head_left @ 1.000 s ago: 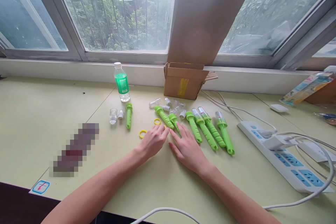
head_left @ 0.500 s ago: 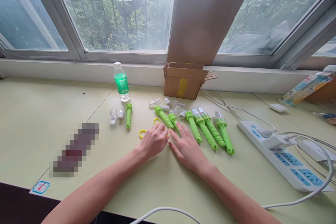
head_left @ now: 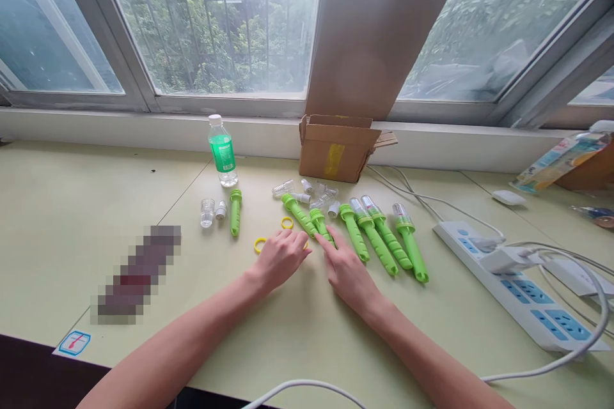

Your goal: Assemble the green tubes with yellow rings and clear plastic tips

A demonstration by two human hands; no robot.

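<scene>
My left hand (head_left: pixel 284 260) rests low over the table with its fingers curled together. A yellow ring (head_left: pixel 306 245) shows at its fingertips, partly hidden. Two more yellow rings lie just beyond: one ring (head_left: pixel 286 222) farther back, another ring (head_left: pixel 259 245) by the wrist side. With thumb and fingers, my right hand (head_left: pixel 349 273) grips the lower end of a short green ribbed handle (head_left: pixel 320 218), which lies on the table. Beside it lie another green handle (head_left: pixel 298 213) and, to the right, a bare handle (head_left: pixel 354 232). Several green sticks (head_left: pixel 386 236) carry clear caps.
Clear caps (head_left: pixel 283 188) and small white-and-clear pieces (head_left: pixel 333 209) lie behind the handles, before a cardboard box (head_left: pixel 340 156). Left stand a bottle (head_left: pixel 223 154), a clear cup (head_left: pixel 206 213) and a lone green handle (head_left: pixel 235 212). A power strip (head_left: pixel 508 287) with cables lies right.
My right hand has drawn slightly right, and its spread fingers have closed around the short green handle's end. That handle has shifted slightly right. My left hand has hardly moved.
</scene>
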